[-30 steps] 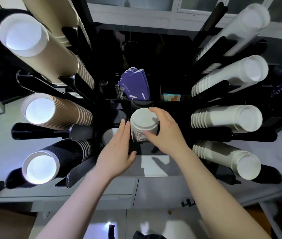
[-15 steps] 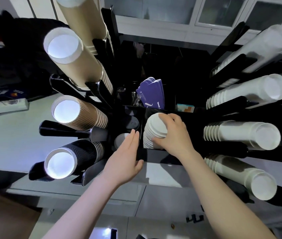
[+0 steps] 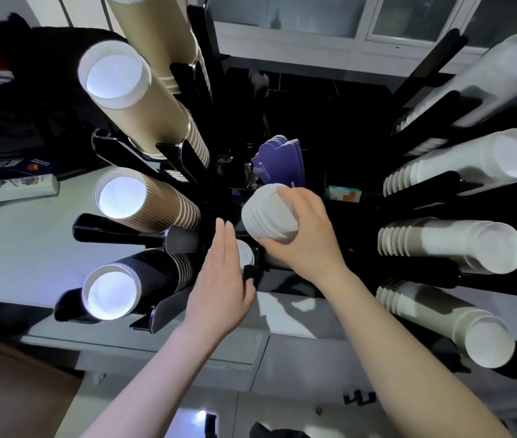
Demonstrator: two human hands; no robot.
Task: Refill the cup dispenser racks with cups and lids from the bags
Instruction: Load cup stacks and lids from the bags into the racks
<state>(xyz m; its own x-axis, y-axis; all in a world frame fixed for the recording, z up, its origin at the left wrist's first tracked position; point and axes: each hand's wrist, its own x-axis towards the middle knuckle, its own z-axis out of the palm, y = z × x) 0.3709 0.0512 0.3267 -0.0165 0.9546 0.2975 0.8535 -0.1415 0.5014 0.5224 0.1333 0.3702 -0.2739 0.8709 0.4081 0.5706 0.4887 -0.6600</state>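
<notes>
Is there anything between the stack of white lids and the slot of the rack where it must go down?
Nothing visible blocks it. The right hand grips the stack of white lids, tilted over the dark rack centre. The left hand is open beside it, not under it. The slot itself is hidden.

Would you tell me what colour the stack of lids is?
White, in the head view: the stack of lids.

Hidden and cut-off parts around the cup rack

The right hand (image 3: 304,235) is covering the far side of the white lid stack (image 3: 266,216); the left hand (image 3: 219,279) is hiding part of a small lid (image 3: 245,252); the tallest tan cup stack (image 3: 156,58) is running off the top edge.
</notes>
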